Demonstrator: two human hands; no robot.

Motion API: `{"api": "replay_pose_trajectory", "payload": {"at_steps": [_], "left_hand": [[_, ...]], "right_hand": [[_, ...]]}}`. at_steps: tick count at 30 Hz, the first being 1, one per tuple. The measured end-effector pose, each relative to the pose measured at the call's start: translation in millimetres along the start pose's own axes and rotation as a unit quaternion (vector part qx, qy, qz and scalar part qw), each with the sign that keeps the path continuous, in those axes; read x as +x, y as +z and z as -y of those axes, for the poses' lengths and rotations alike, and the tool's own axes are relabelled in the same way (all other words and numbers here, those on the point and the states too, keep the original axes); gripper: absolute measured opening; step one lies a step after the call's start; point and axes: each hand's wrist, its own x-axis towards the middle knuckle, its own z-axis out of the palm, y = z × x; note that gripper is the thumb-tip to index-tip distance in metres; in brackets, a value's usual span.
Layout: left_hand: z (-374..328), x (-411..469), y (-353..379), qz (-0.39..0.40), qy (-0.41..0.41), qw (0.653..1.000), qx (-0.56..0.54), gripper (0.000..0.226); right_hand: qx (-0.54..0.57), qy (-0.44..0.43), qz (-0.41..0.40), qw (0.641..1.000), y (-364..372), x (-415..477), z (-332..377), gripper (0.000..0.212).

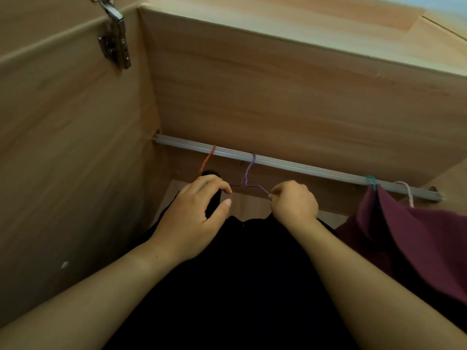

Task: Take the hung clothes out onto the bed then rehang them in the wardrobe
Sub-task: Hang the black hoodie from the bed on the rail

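Reaching up into the wardrobe [278,97], the person works just under its metal rail [303,165], which runs from the left wall down to the right.

A black garment [240,274] fills the lower middle of the view, between the two forearms, with its neckline just below the hands. To the right a maroon garment [417,236] hangs from the rail, well clear of the work, so it seems to be waiting its turn or already done; I cannot tell which.

The left hand [192,223] arches over a fold of the black cloth. Its fingers [214,184] are curved and the thumb sits apart from the forefinger, and I cannot tell whether it truly grips. It is probably there to steady the shoulder.

The right hand [294,200] has its fingers [278,192] curled tight, pinching the right arm of the purple hanger [249,170]. That hanger's hook sits over the rail, so the rail takes the weight while the hands square the garment or ready it for lifting.

An orange hanger [208,157] hooks on to the left, with something dark below it. A teal hanger [371,180] holds the maroon piece, and a pale hanger [408,193] is near the rail's far end. A steel hinge [115,39] sits at the upper left.
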Motion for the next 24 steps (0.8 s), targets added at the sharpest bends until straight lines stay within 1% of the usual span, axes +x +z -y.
{"api": "replay_pose_trajectory", "payload": {"at_steps": [2, 4, 6, 8, 10, 12, 13, 15, 17, 20, 22, 24], "left_hand": [[-0.3, -0.4, -2.4, 0.005, -0.006, 1.0, -0.009, 0.029], [-0.8, -2.7, -4.2, 0.014, -0.018, 1.0, -0.017, 0.027], [-1.6, -4.3, -6.0, 0.025, -0.025, 0.999, -0.015, 0.03], [-2.0, -4.7, -9.4, 0.037, -0.026, 0.999, -0.012, 0.027], [-4.2, -4.4, -13.7, 0.045, -0.034, 0.998, -0.016, 0.026], [-7.5, -3.8, -16.9, 0.044, -0.025, 0.999, -0.005, 0.03], [-8.6, -4.6, -18.8, 0.045, -0.019, 0.999, 0.003, 0.031], [-11.2, -3.2, -21.1, 0.052, -0.017, 0.998, 0.01, 0.027], [-11.0, -2.0, -24.3, 0.061, -0.022, 0.998, 0.02, 0.026], [-10.8, 1.1, -30.1, 0.093, -0.033, 0.994, 0.039, 0.029], [-13.0, 0.5, -34.2, 0.102, -0.043, 0.992, 0.064, 0.036], [-18.6, -3.3, -38.7, 0.101, -0.056, 0.988, 0.101, 0.05]], "right_hand": [[0.016, -0.051, 0.029, 0.998, -12.6, -1.8, -4.4, 0.028], [-0.005, -0.118, 0.069, 0.991, -30.0, -10.9, -11.5, 0.045], [-0.035, -0.16, 0.079, 0.983, -46.0, -24.3, -23.5, 0.055], [-0.048, -0.147, 0.06, 0.986, -57.5, -36.3, -36.2, 0.056], [-0.057, -0.138, 0.024, 0.989, -59.3, -43.4, -46.3, 0.048], [-0.035, -0.137, -0.001, 0.99, -57.8, -48.3, -48.7, 0.042], [-0.018, -0.127, 0.003, 0.992, -57.8, -51.1, -45.4, 0.041], [0.002, -0.115, 0.013, 0.993, -55.6, -53.0, -38.5, 0.041], [0.015, -0.112, 0.007, 0.994, -49.2, -53.9, -29.6, 0.04], [0.039, -0.129, -0.001, 0.991, -39.1, -58.8, -11.5, 0.044], [0.057, -0.148, 0.014, 0.987, -33.7, -62.3, 1.6, 0.049], [0.072, -0.151, 0.026, 0.986, -32.9, -68.1, 10.1, 0.054]]}}
